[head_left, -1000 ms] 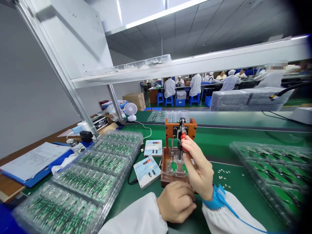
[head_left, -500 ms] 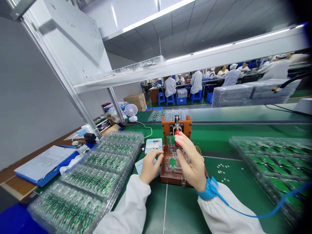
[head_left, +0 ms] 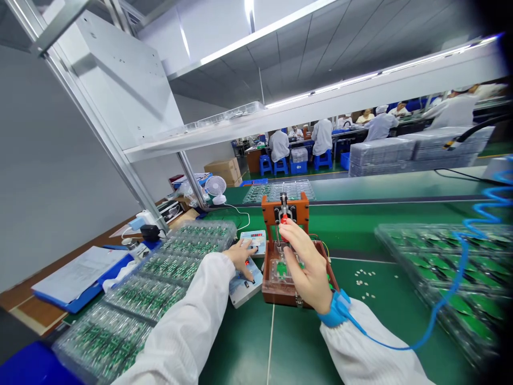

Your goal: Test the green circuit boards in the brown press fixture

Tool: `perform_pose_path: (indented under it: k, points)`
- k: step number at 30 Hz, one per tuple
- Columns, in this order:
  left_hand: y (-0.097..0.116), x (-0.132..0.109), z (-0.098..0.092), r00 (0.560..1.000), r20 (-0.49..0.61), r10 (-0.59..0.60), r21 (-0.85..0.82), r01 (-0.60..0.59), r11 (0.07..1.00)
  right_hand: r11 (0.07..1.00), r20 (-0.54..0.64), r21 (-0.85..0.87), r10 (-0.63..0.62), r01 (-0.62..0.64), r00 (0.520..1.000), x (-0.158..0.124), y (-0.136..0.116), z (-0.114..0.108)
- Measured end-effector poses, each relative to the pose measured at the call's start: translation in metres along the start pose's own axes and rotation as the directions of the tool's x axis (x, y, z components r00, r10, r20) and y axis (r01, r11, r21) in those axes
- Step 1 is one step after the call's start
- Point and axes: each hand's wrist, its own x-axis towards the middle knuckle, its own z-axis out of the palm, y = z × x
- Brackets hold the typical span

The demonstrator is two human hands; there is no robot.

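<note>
The left hand (head_left: 241, 259) and right hand (head_left: 308, 267) show bare beyond long, creased white sleeves (head_left: 186, 321). On the right side I notice a bright blue wristband (head_left: 335, 309), with a thin blue cord (head_left: 464, 262) that turns curly farther along.

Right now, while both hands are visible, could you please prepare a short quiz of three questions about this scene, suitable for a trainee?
1. Which hand is at the red handle of the orange-and-brown fixture?
2. True or false: a blue strap is around the right wrist.
3. Fill in the colour: the left hand is over two pale boxes with lit ____ displays.

Key
1. The right hand.
2. True.
3. Red.
</note>
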Motion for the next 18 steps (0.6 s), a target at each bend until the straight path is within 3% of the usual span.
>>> perform_pose_path:
  k: [6, 12, 18]
  points:
    - [0.001, 0.002, 0.001, 0.999, 0.048, -0.015, 0.029, 0.013, 0.999, 1.0, 0.0, 0.007, 0.007, -0.007, 1.0, -0.001, 0.001, 0.001]
    - [-0.008, -0.01, -0.005, 1.0, -0.01, -0.028, -0.038, 0.028, 0.999, 1.0, -0.003, -0.007, 0.007, -0.007, 1.0, -0.001, 0.0, 0.001]
    - [-0.014, -0.015, -0.006, 0.997, 0.069, -0.045, 0.006, 0.045, 0.999, 1.0, 0.009, 0.001, 0.016, -0.016, 1.0, -0.003, 0.002, 0.002]
